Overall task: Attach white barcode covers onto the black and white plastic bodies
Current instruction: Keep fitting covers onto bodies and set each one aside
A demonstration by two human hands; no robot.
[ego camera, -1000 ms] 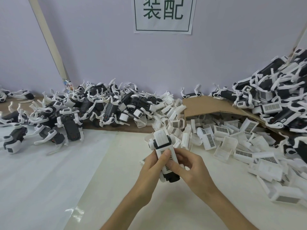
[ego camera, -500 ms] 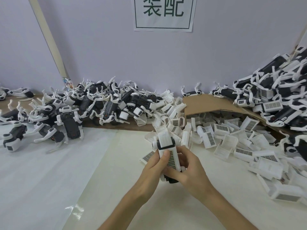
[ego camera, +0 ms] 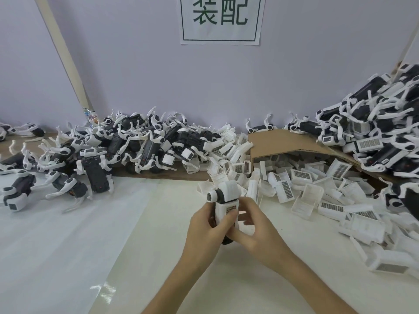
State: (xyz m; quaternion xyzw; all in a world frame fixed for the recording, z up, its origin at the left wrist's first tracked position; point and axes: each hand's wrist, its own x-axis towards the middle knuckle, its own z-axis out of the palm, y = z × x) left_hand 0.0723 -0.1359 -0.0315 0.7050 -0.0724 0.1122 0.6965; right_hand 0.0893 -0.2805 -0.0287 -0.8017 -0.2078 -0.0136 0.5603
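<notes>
Desk (ego camera: 68, 257) before me, white sheeting over it. Bent cardboard sheet (ego camera: 283, 142) at 2 o'clock. Paper sign (ego camera: 222, 30), green characters, on lilac wall (ego camera: 136, 64) at 12. Beige strip (ego camera: 65, 57) leaning at 10.

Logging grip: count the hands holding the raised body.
2. The left hand grips the body from the left; the right hand holds it from the right.

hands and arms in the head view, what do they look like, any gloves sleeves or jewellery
Both are bare. The left hand and the right hand wear no gloves, and no ring shows on the fingers in view. The left forearm and right forearm are uncovered down to the bottom edge of the picture: no sleeve, cuff, watch or bracelet is in view.
</notes>
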